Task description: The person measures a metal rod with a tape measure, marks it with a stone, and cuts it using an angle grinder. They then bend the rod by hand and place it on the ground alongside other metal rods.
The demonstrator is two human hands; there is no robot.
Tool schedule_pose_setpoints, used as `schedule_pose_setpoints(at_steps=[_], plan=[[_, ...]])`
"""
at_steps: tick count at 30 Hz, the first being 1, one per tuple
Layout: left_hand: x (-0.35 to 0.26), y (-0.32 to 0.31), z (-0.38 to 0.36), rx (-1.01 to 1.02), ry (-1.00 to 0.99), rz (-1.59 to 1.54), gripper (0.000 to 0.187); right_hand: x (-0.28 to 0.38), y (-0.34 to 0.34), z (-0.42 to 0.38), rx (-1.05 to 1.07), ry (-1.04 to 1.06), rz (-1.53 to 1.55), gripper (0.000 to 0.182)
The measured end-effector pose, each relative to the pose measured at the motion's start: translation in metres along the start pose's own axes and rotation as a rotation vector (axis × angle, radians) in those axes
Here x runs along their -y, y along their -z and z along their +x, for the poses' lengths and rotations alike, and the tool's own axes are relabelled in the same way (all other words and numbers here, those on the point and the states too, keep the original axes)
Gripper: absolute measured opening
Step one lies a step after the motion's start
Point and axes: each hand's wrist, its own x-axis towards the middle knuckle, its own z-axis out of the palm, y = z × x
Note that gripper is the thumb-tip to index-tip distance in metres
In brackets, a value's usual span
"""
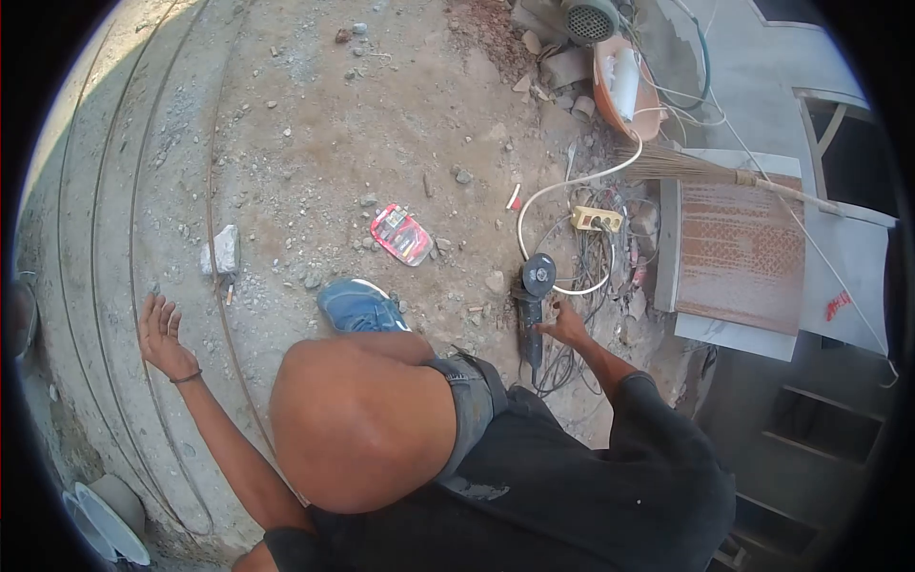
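Note:
An angle grinder (pixel 530 319) with a dark body and a round disc lies on the dirt ground, disc end toward the top of the view. My right hand (pixel 568 326) is at its right side, fingers apart, with one digit at the tool's body; it is not wrapped round the grinder. Out to the left, my left hand (pixel 167 341) hangs open over the ground, wearing a dark wristband and holding nothing. Long thin metal rods (pixel 138 181) run along the ground near it. My bent knee and a blue shoe (pixel 362 307) are between the hands.
A cream power strip (pixel 598 219) with tangled cables lies beyond the grinder. A red-and-clear blister pack (pixel 402 234) and a pale stone (pixel 220 252) lie ahead. At right are a stick broom (pixel 686 168), an orange basin (pixel 610 91) and a patterned panel (pixel 739 248). Buckets (pixel 114 505) stand lower left.

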Motion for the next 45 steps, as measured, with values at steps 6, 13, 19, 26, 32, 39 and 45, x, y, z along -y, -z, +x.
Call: schedule_pose_setpoints(at_steps=[6,13,19,26,32,39,45], plan=[[-0.004,-0.007,-0.012,0.03,-0.004,-0.014,0.035,0.015,-0.04,0.011,-0.07,0.021,0.101,0.077],[-0.033,-0.03,-0.019,0.132,-0.151,0.017,0.032,0.107,0.028,-0.029,-0.194,0.0,0.389,0.062],[-0.073,-0.133,-0.105,0.861,-0.02,0.101,0.038,0.253,0.13,-0.002,0.018,0.523,0.818,0.055],[-0.078,-0.231,-0.185,1.18,0.12,-0.221,0.065,0.442,0.164,-0.028,0.319,0.806,1.182,0.054],[-0.089,-0.215,-0.165,0.62,0.068,-0.088,0.043,0.488,0.133,-0.054,-0.194,1.002,1.061,0.043],[-0.067,-0.193,-0.16,1.064,0.48,-0.78,0.056,0.48,0.152,-0.046,1.016,0.855,1.459,0.056],[-0.06,-0.192,-0.161,1.252,0.465,-0.777,0.067,0.479,0.145,-0.038,1.035,0.948,1.422,0.055]])
